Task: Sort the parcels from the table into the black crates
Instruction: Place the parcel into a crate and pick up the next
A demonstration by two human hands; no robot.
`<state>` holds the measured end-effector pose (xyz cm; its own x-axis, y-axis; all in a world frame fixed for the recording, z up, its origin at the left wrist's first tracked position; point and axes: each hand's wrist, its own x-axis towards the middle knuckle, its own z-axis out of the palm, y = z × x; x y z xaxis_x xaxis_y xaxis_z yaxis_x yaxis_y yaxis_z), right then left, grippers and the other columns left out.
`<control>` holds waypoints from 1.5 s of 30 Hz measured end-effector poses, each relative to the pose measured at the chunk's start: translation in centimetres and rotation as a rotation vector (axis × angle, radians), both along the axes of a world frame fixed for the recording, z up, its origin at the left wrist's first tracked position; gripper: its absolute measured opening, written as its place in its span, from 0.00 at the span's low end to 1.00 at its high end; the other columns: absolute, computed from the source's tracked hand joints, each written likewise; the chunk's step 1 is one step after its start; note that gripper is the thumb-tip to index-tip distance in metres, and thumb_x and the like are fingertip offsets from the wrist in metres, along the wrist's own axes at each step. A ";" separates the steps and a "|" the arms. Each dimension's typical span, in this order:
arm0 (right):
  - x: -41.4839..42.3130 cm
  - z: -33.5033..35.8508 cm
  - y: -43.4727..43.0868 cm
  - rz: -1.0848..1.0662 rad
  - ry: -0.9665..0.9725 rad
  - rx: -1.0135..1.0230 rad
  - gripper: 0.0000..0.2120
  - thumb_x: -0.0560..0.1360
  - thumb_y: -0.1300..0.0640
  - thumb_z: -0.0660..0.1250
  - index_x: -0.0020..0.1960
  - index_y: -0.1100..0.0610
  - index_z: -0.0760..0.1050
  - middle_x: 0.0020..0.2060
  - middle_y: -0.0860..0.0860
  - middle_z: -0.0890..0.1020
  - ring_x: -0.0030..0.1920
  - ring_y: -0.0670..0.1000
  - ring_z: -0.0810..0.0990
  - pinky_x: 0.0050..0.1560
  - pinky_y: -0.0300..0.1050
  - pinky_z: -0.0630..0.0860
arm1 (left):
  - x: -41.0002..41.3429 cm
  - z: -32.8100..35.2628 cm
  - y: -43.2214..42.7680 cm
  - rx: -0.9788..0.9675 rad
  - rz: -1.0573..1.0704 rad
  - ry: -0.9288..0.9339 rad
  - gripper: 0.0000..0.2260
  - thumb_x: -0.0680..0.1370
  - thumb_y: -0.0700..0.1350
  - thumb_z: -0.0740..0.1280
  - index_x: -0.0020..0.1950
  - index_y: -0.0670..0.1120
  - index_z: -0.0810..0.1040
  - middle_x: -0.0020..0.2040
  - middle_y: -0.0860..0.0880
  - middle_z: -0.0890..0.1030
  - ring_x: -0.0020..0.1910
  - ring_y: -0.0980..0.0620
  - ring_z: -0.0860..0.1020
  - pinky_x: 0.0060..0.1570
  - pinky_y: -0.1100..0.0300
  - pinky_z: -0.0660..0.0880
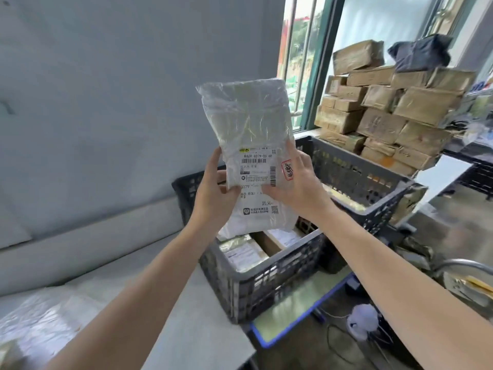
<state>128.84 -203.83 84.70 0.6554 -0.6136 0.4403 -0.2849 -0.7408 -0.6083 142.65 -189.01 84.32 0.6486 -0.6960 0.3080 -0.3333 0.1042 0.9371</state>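
By the table's (202, 329) right edge stand two black crates: the near crate (280, 263), holding flat parcels (245, 252), and the far crate (360, 172) behind it. The label should probably be read first, then the white-wrapped parcel (250, 124) lowered flat into the matching crate. It stands upright above the near crate, with the left hand (213, 193) and right hand (296, 182) gripping its lower side edges.

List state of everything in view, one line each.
white parcel, upright, held by both grips.
left grip, holds parcel's lower left edge.
right grip, holds parcel's lower right edge.
near crate, partly filled with parcels.
far crate, some parcels inside.
brown parcels, stacked by window.
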 end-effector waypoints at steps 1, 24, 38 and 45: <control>-1.1 0.2 -2.1 0.002 0.017 0.004 0.53 0.69 0.43 0.76 0.78 0.36 0.39 0.70 0.47 0.59 0.61 0.46 0.66 0.59 0.47 0.67 | -1.1 0.3 -2.0 0.002 -0.009 -0.003 0.37 0.78 0.36 0.68 0.77 0.63 0.56 0.51 0.55 0.80 0.47 0.58 0.82 0.33 0.70 0.76; -4.4 1.4 -39.7 -0.080 0.852 -0.026 0.56 0.66 0.38 0.76 0.80 0.50 0.44 0.78 0.50 0.50 0.75 0.57 0.60 0.74 0.52 0.60 | -5.3 -2.3 -40.2 0.548 -0.283 0.162 0.12 0.75 0.36 0.72 0.54 0.41 0.71 0.52 0.42 0.78 0.47 0.48 0.80 0.46 0.51 0.83; -1.3 -6.2 -49.6 0.214 1.302 -0.041 0.38 0.73 0.37 0.70 0.75 0.54 0.62 0.70 0.52 0.72 0.65 0.54 0.73 0.64 0.51 0.73 | -7.0 -9.3 -49.0 0.962 -0.224 -0.006 0.15 0.74 0.49 0.74 0.51 0.42 0.73 0.37 0.47 0.75 0.31 0.55 0.69 0.27 0.64 0.64; 0.5 -9.7 -52.6 0.340 1.266 -0.189 0.28 0.77 0.39 0.65 0.68 0.57 0.70 0.62 0.54 0.77 0.55 0.53 0.75 0.51 0.45 0.71 | -8.0 -10.9 -52.1 1.062 -0.045 -0.192 0.20 0.74 0.51 0.73 0.61 0.43 0.75 0.57 0.44 0.79 0.55 0.46 0.76 0.48 0.57 0.73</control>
<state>129.34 -256.48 74.95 0.7818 -0.3355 -0.5256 -0.3602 -0.9310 0.0586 134.66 -241.15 73.40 0.6207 -0.6893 -0.3737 -0.5004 -0.7152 0.4880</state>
